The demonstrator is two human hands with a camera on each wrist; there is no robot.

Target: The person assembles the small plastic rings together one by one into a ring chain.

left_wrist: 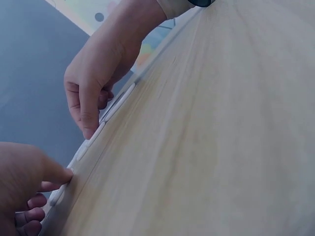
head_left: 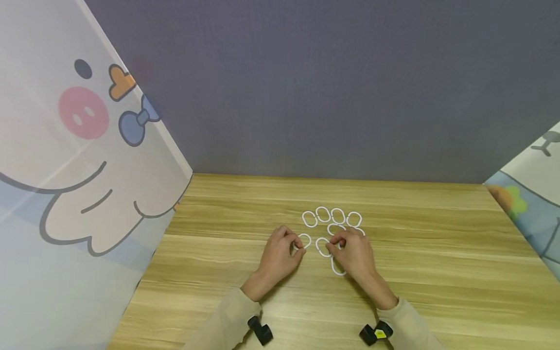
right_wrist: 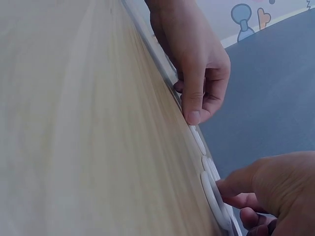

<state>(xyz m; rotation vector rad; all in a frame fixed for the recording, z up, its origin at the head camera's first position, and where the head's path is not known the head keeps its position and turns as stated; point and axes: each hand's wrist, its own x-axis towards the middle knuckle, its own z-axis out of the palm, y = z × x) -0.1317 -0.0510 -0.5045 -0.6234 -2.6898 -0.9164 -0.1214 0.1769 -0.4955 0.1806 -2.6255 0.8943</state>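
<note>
My left hand pinches the left side of a white oval plastic link between thumb and fingertips, low over the wooden table. To its right, my right hand pinches another white oval link. A small gap separates these two links. Beyond the hands, several like links curve in an arc whose right end runs under my right fingers. One more link shows partly below my right hand. Whether the links are hooked together or just touching, I cannot tell. Both wrist views show the links edge-on.
The light wooden table extends around the hands. A grey panel stands along its far edge. Cartoon-printed panels border the left and right sides. Black devices sit at the left wrist and right wrist.
</note>
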